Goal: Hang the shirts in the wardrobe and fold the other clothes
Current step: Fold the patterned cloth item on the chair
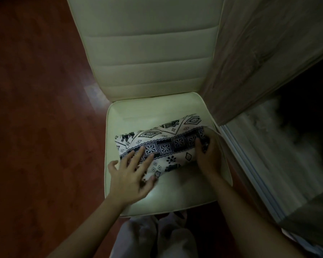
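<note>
Lower centre-left: left grip (131,175), fingers straight and spread, presses flat on the black-and-white patterned folded cloth (168,144), which lies mid-frame on the cream padded chair seat (138,116). The right grip (207,157) curls round the cloth's right end. Judged light, limp and prone to sliding; best taken at the folded edges.

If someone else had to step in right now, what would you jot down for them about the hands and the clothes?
Left hand: open, fingers spread flat on the patterned cloth.
Right hand: fingers curled round the cloth's right end.
Cloth: lies folded into a narrow band on the chair seat.
Done: this piece looks nearly folded.
Left: perhaps one more fold or some smoothing. No shirts or hangers are in view, so the hanging cannot be judged.
</note>
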A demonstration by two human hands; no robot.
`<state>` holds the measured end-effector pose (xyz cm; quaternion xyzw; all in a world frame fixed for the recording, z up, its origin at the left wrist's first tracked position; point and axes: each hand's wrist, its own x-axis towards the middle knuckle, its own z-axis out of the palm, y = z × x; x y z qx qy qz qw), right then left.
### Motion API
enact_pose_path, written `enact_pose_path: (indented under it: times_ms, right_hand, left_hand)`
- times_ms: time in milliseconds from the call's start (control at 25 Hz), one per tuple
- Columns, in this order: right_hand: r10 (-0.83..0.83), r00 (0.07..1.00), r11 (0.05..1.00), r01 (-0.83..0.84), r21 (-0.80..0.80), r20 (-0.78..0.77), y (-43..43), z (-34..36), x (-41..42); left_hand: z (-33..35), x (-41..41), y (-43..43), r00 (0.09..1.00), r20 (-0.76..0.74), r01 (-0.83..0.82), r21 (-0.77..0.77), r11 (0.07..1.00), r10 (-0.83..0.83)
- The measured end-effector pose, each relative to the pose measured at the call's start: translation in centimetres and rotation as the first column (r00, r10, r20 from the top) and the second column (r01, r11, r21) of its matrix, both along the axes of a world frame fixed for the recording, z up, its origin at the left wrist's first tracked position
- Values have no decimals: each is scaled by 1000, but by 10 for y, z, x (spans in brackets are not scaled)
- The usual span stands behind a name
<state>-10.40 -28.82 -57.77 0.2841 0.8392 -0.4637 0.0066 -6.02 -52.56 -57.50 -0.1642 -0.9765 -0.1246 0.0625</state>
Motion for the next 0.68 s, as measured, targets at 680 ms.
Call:
enact_pose_path:
  times_ms: [680]
  right_hand:
    - [-7,996,907,-33,419,94,2,-4,-47]
  left_hand:
    - [-6,-73,11,551,349,-834,185,520,758]
